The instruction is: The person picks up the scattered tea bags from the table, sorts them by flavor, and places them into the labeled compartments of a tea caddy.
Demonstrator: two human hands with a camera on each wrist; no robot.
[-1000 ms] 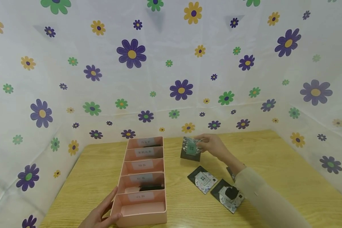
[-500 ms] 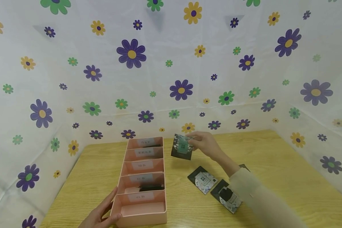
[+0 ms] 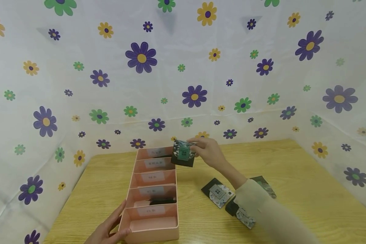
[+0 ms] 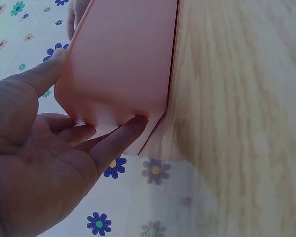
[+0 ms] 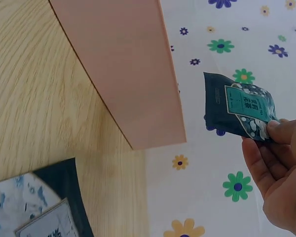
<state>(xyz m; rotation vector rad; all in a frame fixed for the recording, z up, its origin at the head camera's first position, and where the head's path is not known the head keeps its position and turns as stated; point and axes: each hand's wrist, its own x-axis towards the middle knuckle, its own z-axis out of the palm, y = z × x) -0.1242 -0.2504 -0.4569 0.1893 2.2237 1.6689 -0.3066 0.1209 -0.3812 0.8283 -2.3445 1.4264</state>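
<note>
My right hand (image 3: 208, 152) pinches a dark tea sachet (image 3: 183, 156) with a green label by its edge. It hangs above the table, overlapping the far right rim of the long pink divided box (image 3: 152, 234) in the head view. In the right wrist view, thumb and fingers grip the end of this sachet (image 5: 240, 106), beside the box wall (image 5: 118, 69). My left hand (image 3: 108, 227) holds the box's near left corner. From the left wrist, its thumb shows at the rim and its fingertips press the pink wall (image 4: 118, 54).
Several labelled compartments make up the box; dark sachets (image 3: 163, 201) lie in the second from the front. To its right on the wooden table (image 3: 198, 223) lie a white-and-blue sachet (image 3: 218, 193), another partly under the sleeve (image 3: 265, 210), and a green one (image 3: 263, 184). Flowered cloth (image 3: 170, 84) surrounds the table.
The right hand has carried the sachet leftward and slightly up, from beside the box to over its rim. More of the green sachet shows behind the sleeve. The left hand stays put.
</note>
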